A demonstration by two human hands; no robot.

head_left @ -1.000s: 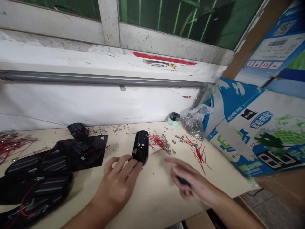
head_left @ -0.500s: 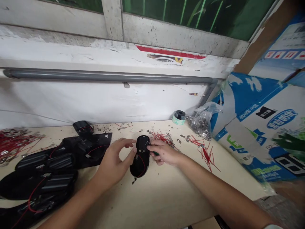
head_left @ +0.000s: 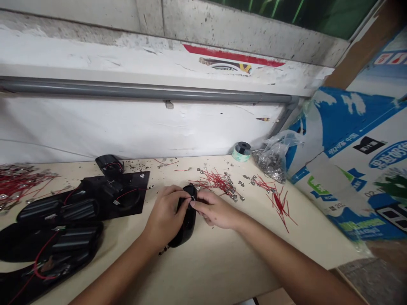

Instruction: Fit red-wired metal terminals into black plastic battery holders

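A black plastic housing (head_left: 186,226) is between my two hands above the pale table, its lower end pointing toward me and a small dark metal part sticking out there. My left hand (head_left: 168,214) is closed at its left side, thumb and forefinger pinched at the upper part. From the right, my right hand (head_left: 216,208) pinches at the same spot, fingertips almost touching the left ones. A small dark coiled piece shows between the fingertips. Red wires with metal tabs (head_left: 218,182) lie just behind my right hand.
Several black housings (head_left: 76,207) with red wires cover the left of the table (head_left: 203,271). More red wires (head_left: 19,182) lie at the far left. At the back right are a tape roll (head_left: 241,152) and a clear bag of metal parts (head_left: 270,161), beside a blue-white carton (head_left: 349,148).
My left hand has closed from a spread position and moved to the top of the housing, meeting my right fingertips. The housing is tilted more, and the view has shifted slightly.
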